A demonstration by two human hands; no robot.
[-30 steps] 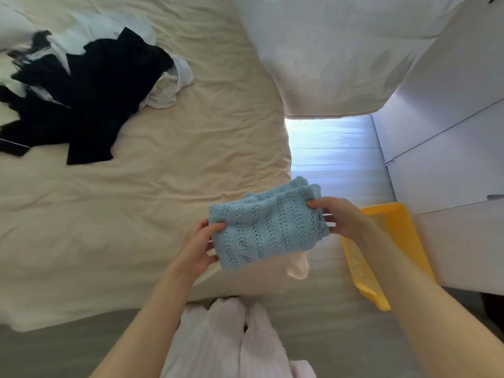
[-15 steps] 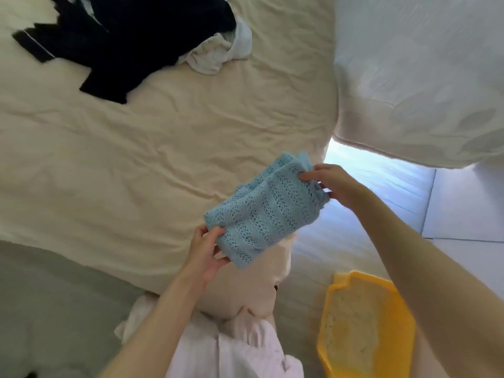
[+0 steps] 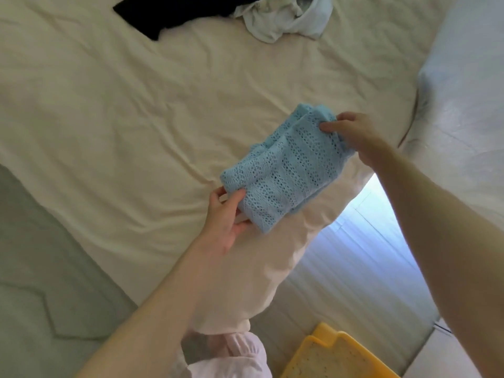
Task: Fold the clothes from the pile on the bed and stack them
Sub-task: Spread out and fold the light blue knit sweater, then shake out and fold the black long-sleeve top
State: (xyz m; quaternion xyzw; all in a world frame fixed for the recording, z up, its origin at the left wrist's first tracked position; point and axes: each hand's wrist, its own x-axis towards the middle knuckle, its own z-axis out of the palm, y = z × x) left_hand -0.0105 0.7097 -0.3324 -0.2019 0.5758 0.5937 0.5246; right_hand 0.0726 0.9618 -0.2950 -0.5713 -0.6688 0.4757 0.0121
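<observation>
Now pinched at both ends: folded pale-blue openwork knit garment (image 3: 283, 170), long axis running seven to one o'clock, left hand (image 3: 226, 214) nearer, right hand (image 3: 351, 135) farther, above cream bed sheet (image 3: 122, 110).

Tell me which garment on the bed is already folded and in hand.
The light blue knit garment, held folded between the left hand and right hand. The black garment and white garment lie crumpled and untouched at the far edge.
</observation>
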